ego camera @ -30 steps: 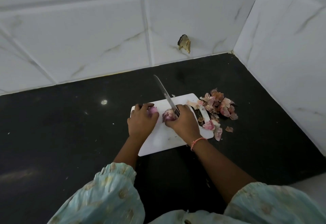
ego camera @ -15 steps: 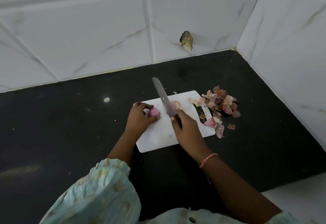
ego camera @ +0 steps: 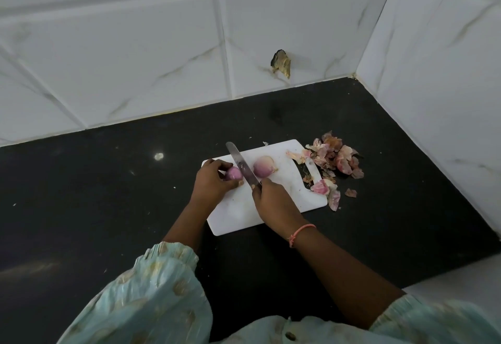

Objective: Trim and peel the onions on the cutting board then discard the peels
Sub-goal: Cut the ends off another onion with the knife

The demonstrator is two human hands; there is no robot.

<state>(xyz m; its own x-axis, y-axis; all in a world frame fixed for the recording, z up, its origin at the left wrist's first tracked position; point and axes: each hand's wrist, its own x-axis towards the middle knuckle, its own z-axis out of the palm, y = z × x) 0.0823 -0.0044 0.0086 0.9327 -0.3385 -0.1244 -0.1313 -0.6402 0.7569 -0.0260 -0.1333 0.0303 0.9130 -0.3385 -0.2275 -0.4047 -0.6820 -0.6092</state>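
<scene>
- My left hand [ego camera: 212,179] is gripping a small pink onion [ego camera: 233,173] against the left end of the cutting board [ego camera: 292,181], fingers curled over it, so only its right side is showing.
- I am laying the knife [ego camera: 242,166] just right of that onion, touching or nearly touching it; the blade is pointing toward the board's far edge, and I judge I am about to trim this onion's end.
- My right hand [ego camera: 273,201] is wrapping tightly around the knife handle near the middle of the board, hiding the handle almost entirely.
- A second onion [ego camera: 263,166] is lying free on the board just right of the blade; it is looking pale and mostly peeled, though a scrap of skin seems to be clinging to its right side.
- Loose peels [ego camera: 336,160] are piling up at the board's right end and spilling onto the black counter [ego camera: 108,194] beside it, a few strays lying toward the near right corner of the board.
- Judging from this, much of the peeling is behind me: one onion is nearly finished, one is needing trimming, and none of the peels are discarded yet.
</scene>
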